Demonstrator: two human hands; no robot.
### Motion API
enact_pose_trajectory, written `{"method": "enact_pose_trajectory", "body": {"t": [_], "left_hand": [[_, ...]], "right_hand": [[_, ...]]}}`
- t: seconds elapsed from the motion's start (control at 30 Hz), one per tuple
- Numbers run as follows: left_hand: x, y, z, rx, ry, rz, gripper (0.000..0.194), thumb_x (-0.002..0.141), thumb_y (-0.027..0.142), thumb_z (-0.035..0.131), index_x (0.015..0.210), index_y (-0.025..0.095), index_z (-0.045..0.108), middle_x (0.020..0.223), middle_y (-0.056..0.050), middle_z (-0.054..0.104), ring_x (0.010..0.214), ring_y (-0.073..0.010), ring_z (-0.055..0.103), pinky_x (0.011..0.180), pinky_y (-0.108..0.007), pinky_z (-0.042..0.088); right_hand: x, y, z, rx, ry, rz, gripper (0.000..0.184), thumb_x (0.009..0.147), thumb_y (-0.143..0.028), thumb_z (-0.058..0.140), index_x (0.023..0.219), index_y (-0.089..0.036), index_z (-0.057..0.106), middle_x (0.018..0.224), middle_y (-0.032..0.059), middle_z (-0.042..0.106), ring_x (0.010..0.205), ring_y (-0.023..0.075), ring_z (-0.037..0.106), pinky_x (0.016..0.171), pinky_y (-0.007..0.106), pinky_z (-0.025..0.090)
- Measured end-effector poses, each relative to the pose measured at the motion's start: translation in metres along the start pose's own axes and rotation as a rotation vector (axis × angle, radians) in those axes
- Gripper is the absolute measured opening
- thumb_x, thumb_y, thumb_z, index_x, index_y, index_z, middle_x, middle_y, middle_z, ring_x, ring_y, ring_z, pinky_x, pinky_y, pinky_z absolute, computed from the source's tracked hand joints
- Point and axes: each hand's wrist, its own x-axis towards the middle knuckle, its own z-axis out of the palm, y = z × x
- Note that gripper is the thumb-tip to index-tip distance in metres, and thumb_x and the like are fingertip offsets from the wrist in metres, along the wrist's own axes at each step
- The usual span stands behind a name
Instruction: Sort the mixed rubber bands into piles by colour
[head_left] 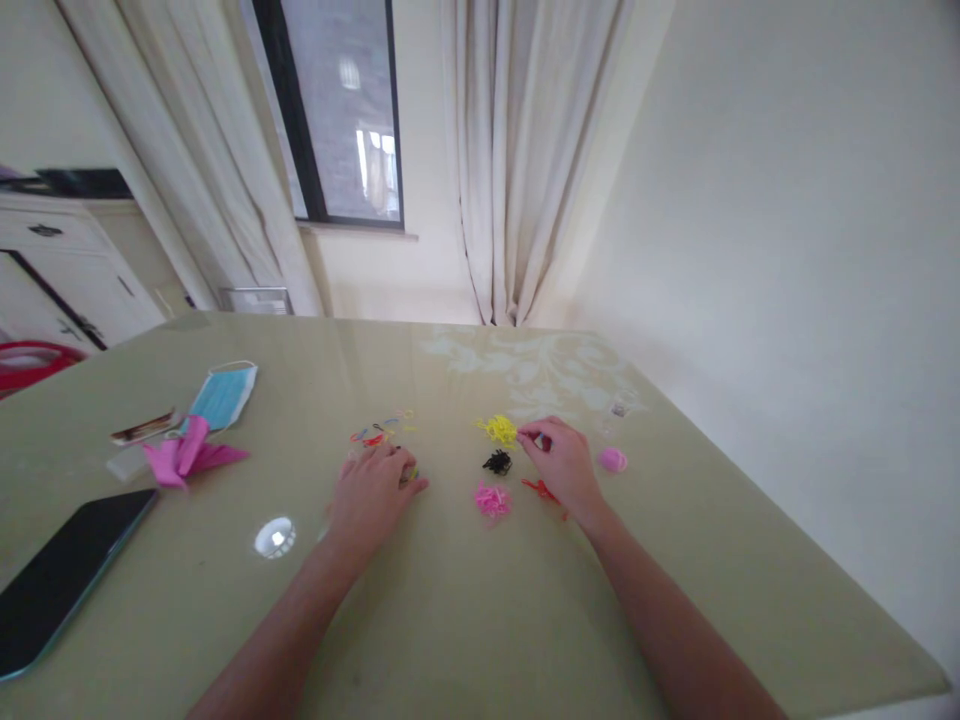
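Observation:
Small rubber bands lie sorted by colour in the middle of the table: a yellow pile, a black pile, a pink pile and a red pile. My right hand hovers over the red ones, its thumb and index finger pinched together at the right edge of the yellow pile. Whatever is between those fingertips is too small to make out. Palm down, my left hand rests with fingers spread beside loose mixed-colour bands. More bands show under its thumb, partly hidden.
A pink round item and a small clear piece with a printed label lie at right. On the left are a blue face mask, a pink paper crane, a narrow packet and a phone. A wall borders the table's right side.

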Motion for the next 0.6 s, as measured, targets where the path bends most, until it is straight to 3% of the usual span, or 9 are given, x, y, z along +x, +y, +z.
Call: {"method": "enact_pose_trajectory", "body": {"t": [0.2, 0.33, 0.47, 0.6], "left_hand": [[0.004, 0.005, 0.005, -0.004, -0.026, 0.030, 0.017, 0.095, 0.019, 0.060, 0.087, 0.021, 0.075, 0.100, -0.011, 0.078, 0.105, -0.0353, 0.071, 0.094, -0.049, 0.048], [0.006, 0.008, 0.003, -0.074, 0.070, 0.039, 0.019, 0.093, 0.017, 0.057, 0.083, 0.020, 0.073, 0.093, -0.011, 0.077, 0.096, -0.0331, 0.072, 0.088, -0.045, 0.050], [0.008, 0.011, -0.002, -0.447, 0.276, 0.047, 0.018, 0.097, 0.032, 0.061, 0.087, 0.022, 0.073, 0.084, -0.005, 0.076, 0.077, -0.0233, 0.069, 0.075, -0.036, 0.051], [0.007, 0.018, -0.009, -0.972, 0.248, -0.023, 0.033, 0.090, 0.052, 0.073, 0.099, 0.020, 0.077, 0.079, -0.003, 0.076, 0.066, -0.0166, 0.066, 0.062, -0.028, 0.052]], "right_hand": [[0.032, 0.005, 0.022, -0.050, -0.027, 0.061, 0.014, 0.087, -0.015, 0.073, 0.083, -0.021, 0.085, 0.083, 0.0066, 0.079, 0.068, 0.0184, 0.066, 0.070, 0.032, 0.048], [0.024, 0.000, 0.018, -0.033, 0.026, 0.061, 0.017, 0.093, -0.022, 0.071, 0.086, -0.021, 0.086, 0.085, 0.0077, 0.079, 0.066, 0.0185, 0.065, 0.069, 0.032, 0.050], [-0.001, -0.017, 0.013, 0.121, 0.092, -0.056, 0.020, 0.098, -0.029, 0.068, 0.091, -0.021, 0.085, 0.081, 0.0050, 0.075, 0.062, 0.0162, 0.061, 0.064, 0.030, 0.049], [-0.018, -0.040, 0.015, 0.235, 0.098, -0.168, 0.021, 0.101, -0.031, 0.068, 0.092, -0.020, 0.083, 0.079, 0.0040, 0.071, 0.063, 0.0159, 0.060, 0.064, 0.029, 0.049]]}}
